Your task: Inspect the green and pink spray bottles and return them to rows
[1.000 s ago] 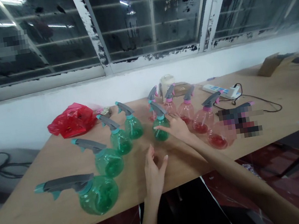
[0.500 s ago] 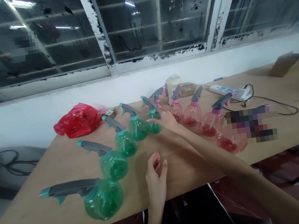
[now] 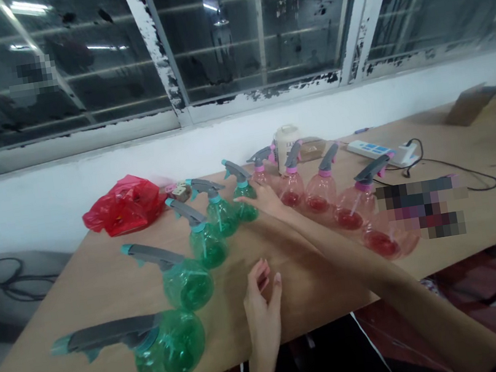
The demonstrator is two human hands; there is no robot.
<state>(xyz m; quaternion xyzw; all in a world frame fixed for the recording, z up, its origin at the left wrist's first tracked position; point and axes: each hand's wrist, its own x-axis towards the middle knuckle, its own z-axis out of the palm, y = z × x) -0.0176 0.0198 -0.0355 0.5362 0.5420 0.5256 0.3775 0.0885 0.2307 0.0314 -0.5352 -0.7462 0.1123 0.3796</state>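
Several green spray bottles with grey-and-teal trigger heads stand in a slanting row, from the nearest green spray bottle (image 3: 172, 349) to the farthest green spray bottle (image 3: 246, 209). My right hand (image 3: 267, 200) reaches to that farthest one. Its thumb lies stretched across the bottle's front and the palm is at its right side; the other fingers are largely hidden. My left hand (image 3: 262, 308) rests low over the table, fingers loosely curled, thumb apart, nothing inside. Along the right runs a row of pink spray bottles, including a middle pink spray bottle (image 3: 320, 192) and a near one (image 3: 389, 238).
The wooden table (image 3: 320, 296) stands against a white wall under windows. A red plastic bag (image 3: 125, 207) lies at the back left. Behind the pink bottles is a white container (image 3: 287, 143). A power strip (image 3: 376, 151) with a black cord and a cardboard box (image 3: 473, 105) are at right.
My right hand has moved slightly left, and the two farthest green bottles have shifted left with it. My left hand stays nearly in place. The view has turned slightly.
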